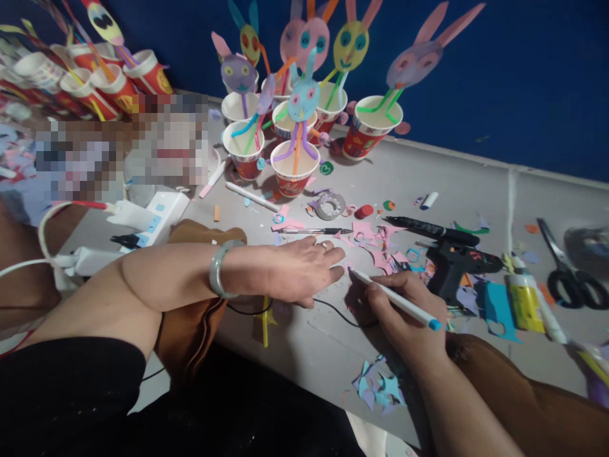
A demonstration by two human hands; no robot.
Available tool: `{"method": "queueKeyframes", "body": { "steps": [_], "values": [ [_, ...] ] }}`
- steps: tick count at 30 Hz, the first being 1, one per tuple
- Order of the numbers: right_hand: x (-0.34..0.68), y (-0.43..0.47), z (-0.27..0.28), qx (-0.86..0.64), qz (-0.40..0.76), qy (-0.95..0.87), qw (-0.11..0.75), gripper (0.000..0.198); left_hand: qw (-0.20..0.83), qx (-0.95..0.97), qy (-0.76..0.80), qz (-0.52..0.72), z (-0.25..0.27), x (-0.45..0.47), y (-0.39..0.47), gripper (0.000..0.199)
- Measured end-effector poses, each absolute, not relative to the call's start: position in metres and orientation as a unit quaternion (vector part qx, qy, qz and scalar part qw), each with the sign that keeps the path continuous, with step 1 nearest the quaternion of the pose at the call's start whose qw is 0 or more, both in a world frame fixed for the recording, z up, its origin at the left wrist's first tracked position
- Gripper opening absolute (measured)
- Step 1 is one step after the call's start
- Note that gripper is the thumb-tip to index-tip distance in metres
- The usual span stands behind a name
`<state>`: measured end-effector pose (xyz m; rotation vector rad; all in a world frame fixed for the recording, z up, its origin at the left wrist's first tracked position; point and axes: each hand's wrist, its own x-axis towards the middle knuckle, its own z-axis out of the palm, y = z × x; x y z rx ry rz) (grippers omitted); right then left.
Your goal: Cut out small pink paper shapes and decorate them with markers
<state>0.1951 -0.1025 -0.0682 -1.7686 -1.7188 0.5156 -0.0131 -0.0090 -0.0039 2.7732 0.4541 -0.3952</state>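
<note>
My right hand point(412, 311) grips a white marker point(402, 298) with a blue end, its tip pointing left toward my left hand's fingertips. My left hand point(302, 270), with a bracelet at the wrist, lies palm down over the grey table point(304, 355), fingers stretched out. What lies under its palm is hidden. Pink paper scraps point(380, 257) are spread just beyond both hands. A black-and-clear pen point(314, 231) rests above my left hand. Close to the right hand are a black glue gun point(457, 270) and a black marker point(431, 230).
Paper cups point(295, 168) with paper rabbit faces stand along the blue wall point(523, 95). Scissors point(566, 273) and a yellow glue bottle point(526, 298) lie at the right. A power strip point(164, 216) with cables sits left, near another person's arm point(23, 254). A tape roll point(329, 206) lies centrally.
</note>
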Motion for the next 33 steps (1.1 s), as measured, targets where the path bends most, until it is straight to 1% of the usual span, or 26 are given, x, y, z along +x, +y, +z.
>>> {"method": "queueKeyframes", "body": {
  "steps": [8, 15, 20, 26, 33],
  "values": [
    [0.1939, -0.1017, -0.0677, -0.671, 0.199, -0.642, 0.313, 0.011, 0.138, 0.965, 0.153, -0.163, -0.0026, -0.0131, -0.0091, 0.051],
    [0.1953, -0.1020, -0.0702, -0.679, 0.192, -0.637, 0.310, 0.013, 0.155, 0.966, 0.157, -0.136, -0.0040, -0.0136, -0.0088, 0.049],
    [0.1959, -0.1018, -0.0704, -0.683, 0.192, -0.634, 0.308, 0.013, 0.151, 0.964, 0.158, -0.152, -0.0031, -0.0134, -0.0087, 0.048],
    [0.1966, -0.1021, -0.0695, -0.690, 0.188, -0.630, 0.301, 0.012, 0.156, 0.964, 0.162, -0.139, -0.0039, -0.0136, -0.0092, 0.049],
    [0.1961, -0.1020, -0.0670, -0.692, 0.180, -0.630, 0.303, 0.010, 0.133, 0.967, 0.162, -0.146, -0.0045, -0.0131, -0.0103, 0.049]
  ]
}}
